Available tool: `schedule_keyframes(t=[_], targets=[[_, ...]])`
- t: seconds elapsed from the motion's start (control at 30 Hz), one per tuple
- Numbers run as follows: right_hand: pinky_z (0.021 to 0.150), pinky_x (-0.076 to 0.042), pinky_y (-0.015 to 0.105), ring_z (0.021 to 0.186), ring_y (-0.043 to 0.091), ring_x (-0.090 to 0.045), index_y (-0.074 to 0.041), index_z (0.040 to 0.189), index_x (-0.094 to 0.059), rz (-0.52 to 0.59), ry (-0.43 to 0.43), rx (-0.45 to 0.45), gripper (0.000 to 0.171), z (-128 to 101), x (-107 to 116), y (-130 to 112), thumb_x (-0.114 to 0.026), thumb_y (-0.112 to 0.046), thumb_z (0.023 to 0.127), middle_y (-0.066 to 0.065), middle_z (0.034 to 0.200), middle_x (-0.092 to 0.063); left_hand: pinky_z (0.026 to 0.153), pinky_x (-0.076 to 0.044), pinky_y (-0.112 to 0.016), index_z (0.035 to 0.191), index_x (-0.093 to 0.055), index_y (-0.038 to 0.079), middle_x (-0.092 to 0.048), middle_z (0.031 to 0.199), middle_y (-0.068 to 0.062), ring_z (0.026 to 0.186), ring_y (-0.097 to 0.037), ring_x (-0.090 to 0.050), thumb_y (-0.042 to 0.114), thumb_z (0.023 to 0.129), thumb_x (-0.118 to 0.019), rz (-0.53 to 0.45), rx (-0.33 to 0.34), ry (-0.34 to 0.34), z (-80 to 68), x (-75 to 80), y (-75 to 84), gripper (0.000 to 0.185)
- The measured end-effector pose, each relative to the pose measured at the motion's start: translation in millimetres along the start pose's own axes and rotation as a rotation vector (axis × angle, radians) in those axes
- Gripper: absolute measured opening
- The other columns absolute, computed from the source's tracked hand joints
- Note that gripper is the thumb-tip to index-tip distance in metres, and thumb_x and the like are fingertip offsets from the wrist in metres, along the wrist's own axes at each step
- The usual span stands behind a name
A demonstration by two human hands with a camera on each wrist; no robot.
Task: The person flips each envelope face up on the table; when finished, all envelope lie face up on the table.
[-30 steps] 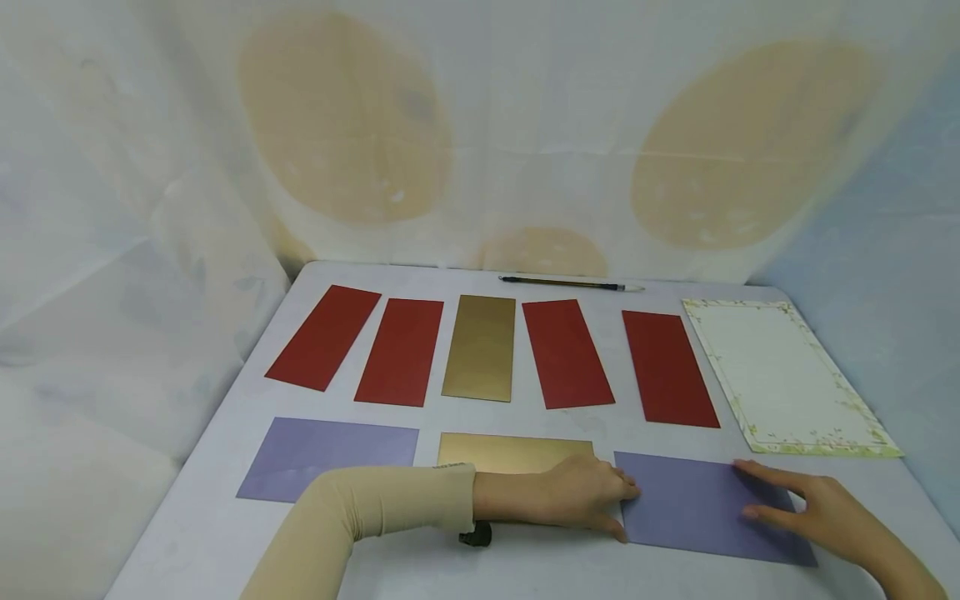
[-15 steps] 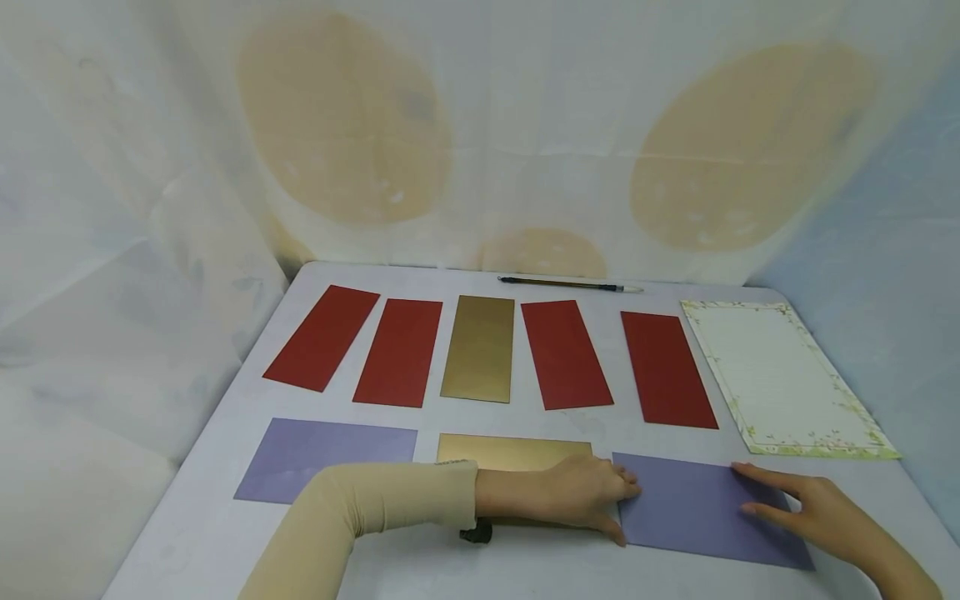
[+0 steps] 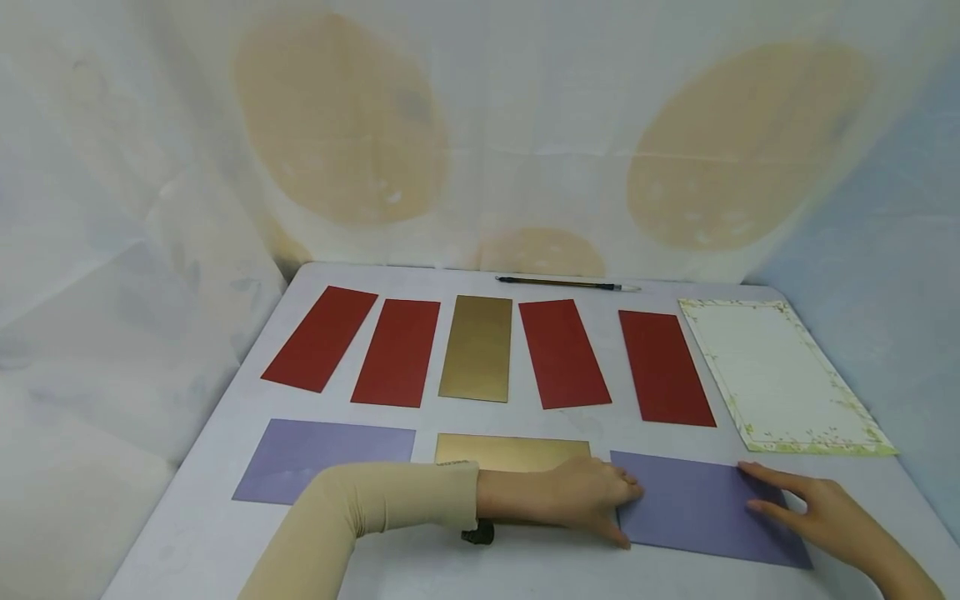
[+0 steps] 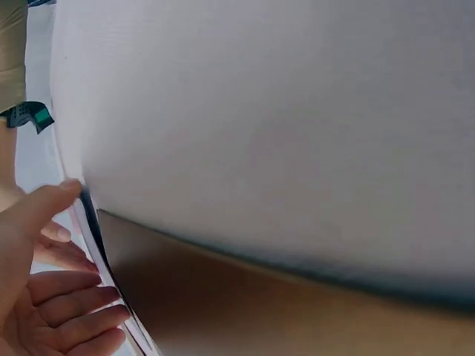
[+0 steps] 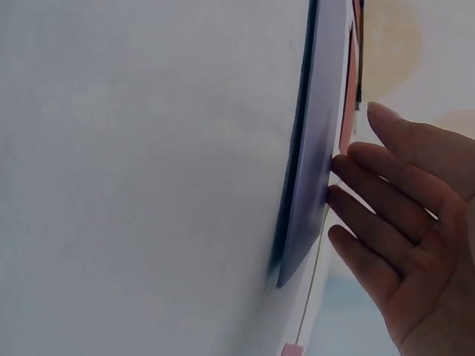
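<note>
A flat purple rectangular card [image 3: 697,504] lies at the front right of the white table. At its left end is my left hand [image 3: 592,493], with fingertips over the edge and the thumb near the lower corner. My right hand [image 3: 828,510] is at the opposite end, index finger and thumb reaching over the card with a gap between them. In the right wrist view the right fingers [image 5: 378,215] extend loosely toward the purple edge. Beneath my left wrist lies a gold card [image 3: 510,452], partly hidden. Another purple card [image 3: 330,442] is partly covered by my sleeve.
Behind stand-alone in a row lie several red cards [image 3: 396,352] and a gold one [image 3: 476,348]. A brush pen [image 3: 558,283] rests along the back edge. On the right is a sheet with a floral border [image 3: 783,375]. Patterned curtains surround the table.
Both hands have shifted very slightly to the right relative to the purple card. The other cards keep their places, with only a slight drift of the whole view.
</note>
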State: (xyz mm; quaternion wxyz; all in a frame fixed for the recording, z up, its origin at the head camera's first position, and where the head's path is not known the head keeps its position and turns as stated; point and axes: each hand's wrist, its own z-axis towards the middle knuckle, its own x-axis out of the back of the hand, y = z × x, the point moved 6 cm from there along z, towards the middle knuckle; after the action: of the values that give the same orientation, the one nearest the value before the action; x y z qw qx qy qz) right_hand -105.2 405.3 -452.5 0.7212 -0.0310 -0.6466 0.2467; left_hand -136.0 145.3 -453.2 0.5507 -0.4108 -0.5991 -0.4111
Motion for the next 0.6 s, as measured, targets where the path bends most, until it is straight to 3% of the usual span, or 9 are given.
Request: schedule_keyframes(t=[0.07, 0.13, 0.2, 0.27, 0.37, 0.43, 0.5, 0.6], targets=[[0.073, -0.038, 0.003, 0.103, -0.011, -0.050, -0.022, 0.121, -0.070, 0.012, -0.008, -0.007, 0.050, 0.0, 2.4, -0.9, -0.084, -0.022, 0.073, -0.014, 0.115, -0.062, 0.074, -0.047, -0.013, 0.125, -0.065, 0.022, -0.063, 0.121, 0.013, 0.100, 0.001, -0.061, 0.060, 0.080, -0.068, -0.018, -0.004, 0.019, -0.9, 2.6, -0.9, 0.059], [0.071, -0.042, 0.008, 0.102, -0.012, -0.050, -0.023, 0.122, -0.070, 0.016, -0.031, -0.055, 0.048, -2.1, 5.7, -1.5, -0.083, -0.026, 0.075, -0.012, 0.115, -0.064, 0.062, -0.045, -0.012, 0.114, -0.069, 0.023, -0.068, 0.105, 0.014, 0.080, 0.005, -0.059, 0.059, 0.080, -0.067, -0.028, -0.016, 0.054, -1.6, 6.0, -1.8, 0.049], [0.069, -0.046, 0.014, 0.100, -0.012, -0.050, -0.024, 0.123, -0.069, 0.012, -0.064, -0.131, 0.048, -6.5, 9.4, -1.1, -0.081, -0.032, 0.077, -0.008, 0.116, -0.065, 0.052, -0.038, -0.012, 0.102, -0.069, 0.023, -0.065, 0.083, 0.015, 0.063, 0.006, -0.049, 0.057, 0.082, -0.066, -0.062, -0.023, 0.094, -2.3, 9.8, -3.6, 0.039], [0.066, -0.048, 0.020, 0.096, -0.012, -0.052, -0.023, 0.123, -0.069, -0.013, -0.087, -0.184, 0.050, -12.4, 13.8, -0.9, -0.080, -0.037, 0.077, 0.004, 0.115, -0.068, 0.046, -0.029, -0.013, 0.091, -0.065, 0.023, -0.053, 0.063, 0.015, 0.052, 0.003, -0.034, 0.053, 0.084, -0.064, -0.123, -0.030, 0.134, -2.5, 13.4, -6.3, 0.031], [0.063, -0.047, 0.022, 0.089, -0.010, -0.053, -0.020, 0.128, -0.065, -0.067, -0.142, -0.254, 0.060, -20.7, 18.9, 2.4, -0.079, -0.045, 0.075, 0.018, 0.118, -0.065, 0.045, -0.026, -0.013, 0.100, -0.070, 0.022, -0.045, 0.052, 0.017, 0.048, 0.003, -0.029, 0.047, 0.088, -0.062, -0.253, -0.010, 0.150, -2.7, 17.0, -12.8, 0.029], [0.060, -0.046, 0.022, 0.083, -0.009, -0.053, -0.019, 0.127, -0.066, -0.093, -0.119, -0.252, 0.062, -25.2, 24.3, 3.9, -0.081, -0.043, 0.072, 0.023, 0.115, -0.065, 0.045, -0.025, -0.013, 0.113, -0.071, 0.021, -0.045, 0.048, 0.017, 0.046, 0.003, -0.026, 0.045, 0.090, -0.061, -0.320, 0.008, 0.136, -2.9, 17.3, -16.4, 0.035], [0.058, -0.044, 0.019, 0.077, -0.009, -0.052, -0.021, 0.125, -0.067, -0.099, -0.084, -0.234, 0.058, -28.6, 29.3, 4.9, -0.084, -0.034, 0.072, 0.017, 0.111, -0.068, 0.043, -0.024, -0.013, 0.124, -0.068, 0.020, -0.045, 0.045, 0.016, 0.044, 0.002, -0.023, 0.044, 0.091, -0.060, -0.365, 0.025, 0.124, -3.8, 18.0, -19.0, 0.041], [0.060, -0.041, 0.009, 0.075, -0.012, -0.052, -0.024, 0.116, -0.072, -0.070, 0.025, -0.166, 0.050, -31.7, 37.3, 3.9, -0.084, -0.012, 0.069, -0.008, 0.103, -0.069, 0.042, -0.020, -0.015, 0.128, -0.065, 0.019, -0.040, 0.041, 0.014, 0.043, 0.000, -0.015, 0.042, 0.094, -0.056, -0.404, 0.032, 0.116, -5.4, 18.9, -21.0, 0.043]])
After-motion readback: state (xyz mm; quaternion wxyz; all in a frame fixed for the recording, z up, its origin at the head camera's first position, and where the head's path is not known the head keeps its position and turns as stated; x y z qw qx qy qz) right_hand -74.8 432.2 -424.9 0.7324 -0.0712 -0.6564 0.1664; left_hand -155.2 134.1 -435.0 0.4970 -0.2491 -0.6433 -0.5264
